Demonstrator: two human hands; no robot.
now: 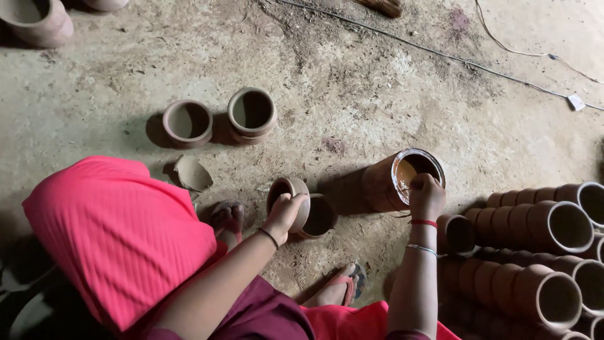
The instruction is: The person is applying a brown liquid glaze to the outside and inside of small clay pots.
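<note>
Gripping a small clay pot (288, 200) by its rim, the left hand (286, 213) holds it tilted on its side just above the earthen floor (352, 94), fingers clamped over the lip. A second small pot (319, 217) stands upright just beside it, touching or nearly so. The right hand (426, 195) is closed at the mouth of a tilted tin (402, 179) holding brownish liquid; whatever it pinches there is too small to make out. Further up the floor two open clay pots (187, 123) (251, 114) stand side by side, with a broken shard (192, 172) lying nearer the pink-clad knee (119, 233). Stacked rows of clay cups (541, 252) lie on their sides at the right, near the right forearm. Thin wires (440, 53) trail across the floor at the top. Two sandalled feet (228, 217) rest below the pots.
</note>
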